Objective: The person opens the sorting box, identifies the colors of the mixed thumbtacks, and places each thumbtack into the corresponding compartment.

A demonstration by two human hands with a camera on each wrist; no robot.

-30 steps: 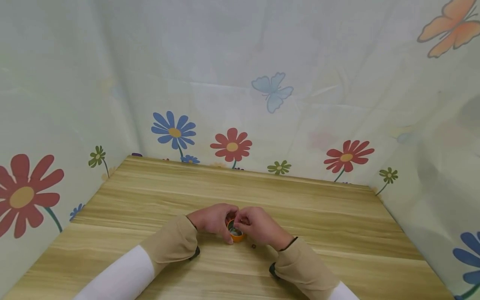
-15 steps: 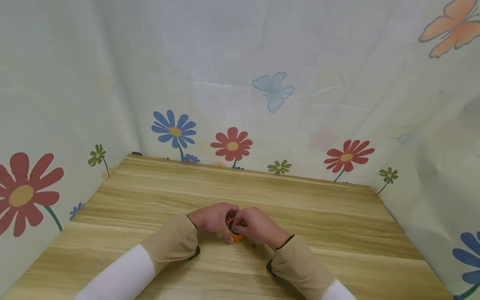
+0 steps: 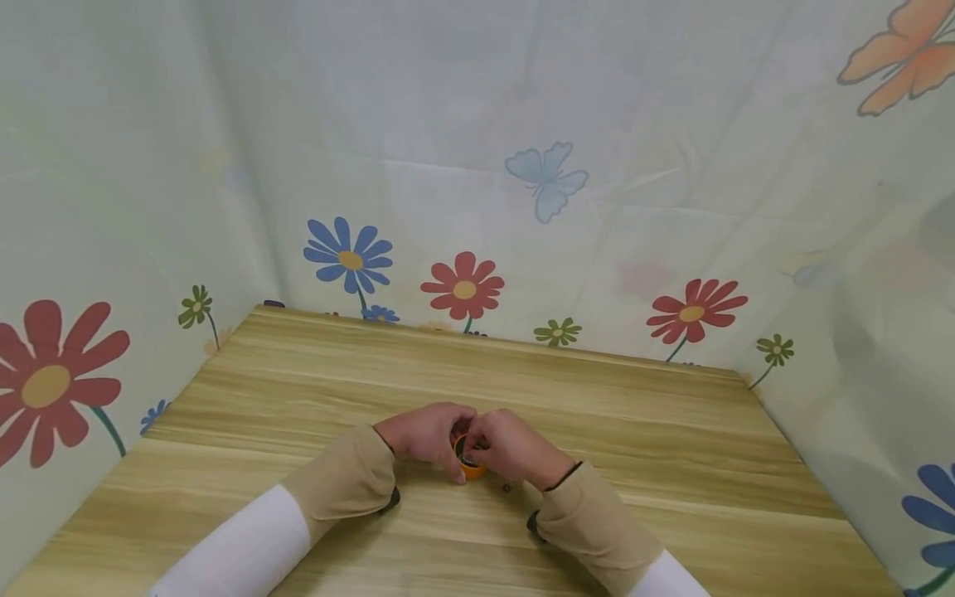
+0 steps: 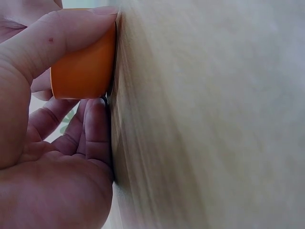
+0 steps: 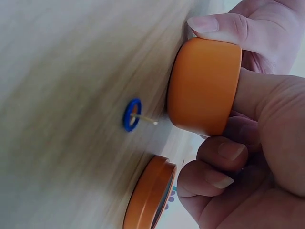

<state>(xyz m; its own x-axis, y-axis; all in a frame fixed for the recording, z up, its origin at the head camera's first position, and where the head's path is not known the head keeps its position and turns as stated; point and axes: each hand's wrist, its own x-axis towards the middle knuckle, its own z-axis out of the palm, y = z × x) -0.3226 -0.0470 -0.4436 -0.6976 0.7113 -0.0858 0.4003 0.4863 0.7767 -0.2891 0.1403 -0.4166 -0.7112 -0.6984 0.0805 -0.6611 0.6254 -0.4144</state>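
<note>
A small round orange tin [image 3: 472, 474] stands upright on the wooden table, its mouth facing up. My left hand [image 3: 427, 435] grips it from the left, the thumb on the near side of the wall [image 4: 81, 74]. My right hand [image 3: 516, 448] reaches over the rim, with thumb and forefinger dipped inside and the other fingers curled outside, as the right wrist view shows. The tin's wall hides those fingertips, so I cannot tell what they hold. Close by on the right, a thumbtack [image 5: 133, 114] with a blue rim lies point up on the table.
An orange lid [image 5: 150, 193] lies on the table beside the tin in the right wrist view; my right hand hides it from the head view. Flower-printed cloth [image 3: 462, 207] walls in the table [image 3: 336, 356] at the back and both sides.
My right hand has moved slightly left, its fingertips now further into the tin. The left hand keeps its grip, and the tin and thumbtack stay in place.
</note>
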